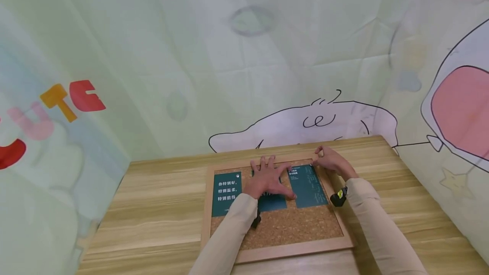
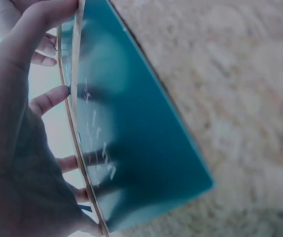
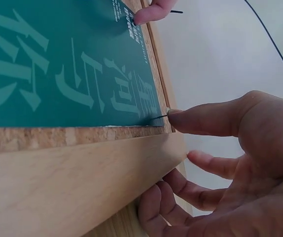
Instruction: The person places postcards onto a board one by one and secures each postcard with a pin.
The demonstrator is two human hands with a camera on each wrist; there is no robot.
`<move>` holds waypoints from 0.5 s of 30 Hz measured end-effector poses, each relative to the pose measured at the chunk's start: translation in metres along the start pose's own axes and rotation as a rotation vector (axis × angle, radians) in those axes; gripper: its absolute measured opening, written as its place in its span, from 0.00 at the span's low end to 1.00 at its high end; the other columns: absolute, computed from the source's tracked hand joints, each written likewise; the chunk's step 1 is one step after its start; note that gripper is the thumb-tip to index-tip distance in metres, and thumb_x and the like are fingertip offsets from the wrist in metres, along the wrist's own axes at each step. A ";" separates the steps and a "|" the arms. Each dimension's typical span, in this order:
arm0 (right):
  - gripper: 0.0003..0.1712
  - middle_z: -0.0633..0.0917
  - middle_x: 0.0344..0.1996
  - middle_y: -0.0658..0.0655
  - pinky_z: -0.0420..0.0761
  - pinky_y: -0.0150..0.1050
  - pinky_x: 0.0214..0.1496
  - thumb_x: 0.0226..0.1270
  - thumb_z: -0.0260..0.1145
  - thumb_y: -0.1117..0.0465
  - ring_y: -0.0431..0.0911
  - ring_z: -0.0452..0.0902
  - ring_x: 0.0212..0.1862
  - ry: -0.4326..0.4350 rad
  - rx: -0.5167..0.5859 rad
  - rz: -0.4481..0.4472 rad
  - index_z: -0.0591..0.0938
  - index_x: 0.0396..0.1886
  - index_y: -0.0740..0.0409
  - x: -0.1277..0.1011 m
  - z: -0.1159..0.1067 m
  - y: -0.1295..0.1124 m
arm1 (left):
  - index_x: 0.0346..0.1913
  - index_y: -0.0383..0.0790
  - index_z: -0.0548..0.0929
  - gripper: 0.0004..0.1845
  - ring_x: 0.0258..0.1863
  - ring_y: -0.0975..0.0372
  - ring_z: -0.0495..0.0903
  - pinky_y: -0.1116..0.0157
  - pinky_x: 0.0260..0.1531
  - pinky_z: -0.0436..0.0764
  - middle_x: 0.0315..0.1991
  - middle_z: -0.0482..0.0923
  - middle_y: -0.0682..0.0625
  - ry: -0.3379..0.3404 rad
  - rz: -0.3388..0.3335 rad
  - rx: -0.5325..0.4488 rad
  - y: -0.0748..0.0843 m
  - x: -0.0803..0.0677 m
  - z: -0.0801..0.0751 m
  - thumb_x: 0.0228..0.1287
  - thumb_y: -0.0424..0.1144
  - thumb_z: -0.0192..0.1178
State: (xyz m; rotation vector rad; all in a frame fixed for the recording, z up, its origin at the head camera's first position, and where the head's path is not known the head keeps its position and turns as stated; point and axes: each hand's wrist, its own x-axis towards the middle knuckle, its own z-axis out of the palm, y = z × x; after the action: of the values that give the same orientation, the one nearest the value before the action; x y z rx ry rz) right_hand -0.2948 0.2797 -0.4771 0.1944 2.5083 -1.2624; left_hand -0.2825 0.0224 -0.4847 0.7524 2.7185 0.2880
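Observation:
A framed cork board point(image 1: 290, 228) lies on the table with three dark green printed cards on it. My left hand point(image 1: 266, 180) spreads over the middle card point(image 1: 273, 203), its thumb and index fingertip touching the left side of the right card point(image 1: 310, 190). At that card's top right corner, my right hand point(image 1: 333, 161) pinches a pin point(image 3: 159, 117). The needle shows against the corner in the right wrist view; its head is hidden by the thumb point(image 3: 200, 118). The other right fingers curl beside the wooden frame point(image 3: 82, 173).
The left card point(image 1: 223, 194) has a pale round pin point(image 1: 237, 176) near its top right corner. Wood-grain tabletop point(image 1: 168, 207) extends on both sides of the board. A printed fabric backdrop point(image 1: 183, 75) rises behind the table.

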 end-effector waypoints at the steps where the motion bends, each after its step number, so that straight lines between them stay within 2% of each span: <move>1: 0.29 0.71 0.33 0.58 0.65 0.36 0.24 0.72 0.67 0.63 0.42 0.62 0.20 -0.007 0.004 0.004 0.66 0.65 0.67 0.000 -0.001 0.000 | 0.77 0.74 0.62 0.53 0.81 0.39 0.38 0.28 0.70 0.36 0.84 0.41 0.44 0.000 0.000 -0.002 0.000 -0.001 0.000 0.45 0.78 0.69; 3: 0.35 0.72 0.32 0.58 0.66 0.36 0.24 0.73 0.66 0.63 0.42 0.62 0.20 -0.022 0.003 0.012 0.62 0.73 0.69 0.001 -0.001 0.000 | 0.77 0.74 0.62 0.53 0.81 0.39 0.38 0.28 0.70 0.36 0.84 0.41 0.44 -0.003 0.001 -0.006 0.000 -0.001 -0.001 0.46 0.78 0.70; 5: 0.38 0.73 0.34 0.59 0.66 0.37 0.25 0.74 0.65 0.63 0.42 0.62 0.21 -0.035 -0.003 0.018 0.60 0.76 0.69 0.001 -0.002 -0.002 | 0.78 0.74 0.62 0.54 0.81 0.39 0.37 0.28 0.70 0.36 0.84 0.41 0.44 -0.003 0.000 -0.009 -0.001 -0.001 0.000 0.46 0.78 0.70; 8: 0.36 0.73 0.35 0.59 0.68 0.38 0.26 0.74 0.66 0.63 0.44 0.65 0.24 -0.048 -0.022 0.031 0.62 0.75 0.69 0.003 -0.004 -0.003 | 0.78 0.75 0.61 0.54 0.81 0.39 0.37 0.28 0.70 0.35 0.84 0.41 0.44 -0.007 -0.002 -0.009 -0.001 0.000 0.000 0.46 0.78 0.70; 11: 0.34 0.73 0.44 0.63 0.73 0.39 0.30 0.73 0.66 0.62 0.49 0.71 0.33 -0.047 -0.040 0.051 0.64 0.72 0.68 0.003 -0.005 -0.006 | 0.78 0.75 0.61 0.54 0.81 0.39 0.37 0.28 0.70 0.36 0.84 0.41 0.44 -0.005 -0.003 -0.011 0.000 0.000 0.000 0.45 0.78 0.70; 15: 0.32 0.72 0.49 0.66 0.78 0.42 0.34 0.74 0.66 0.62 0.55 0.74 0.42 -0.058 -0.053 0.079 0.65 0.71 0.66 0.003 -0.006 -0.010 | 0.78 0.74 0.61 0.54 0.81 0.39 0.37 0.28 0.69 0.35 0.84 0.41 0.44 -0.007 0.000 -0.015 0.000 0.000 -0.001 0.46 0.77 0.70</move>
State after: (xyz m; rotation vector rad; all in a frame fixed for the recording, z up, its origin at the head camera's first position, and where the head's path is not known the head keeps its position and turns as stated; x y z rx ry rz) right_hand -0.3015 0.2788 -0.4673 0.2381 2.4562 -1.1532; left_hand -0.2828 0.0223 -0.4842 0.7486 2.7066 0.3046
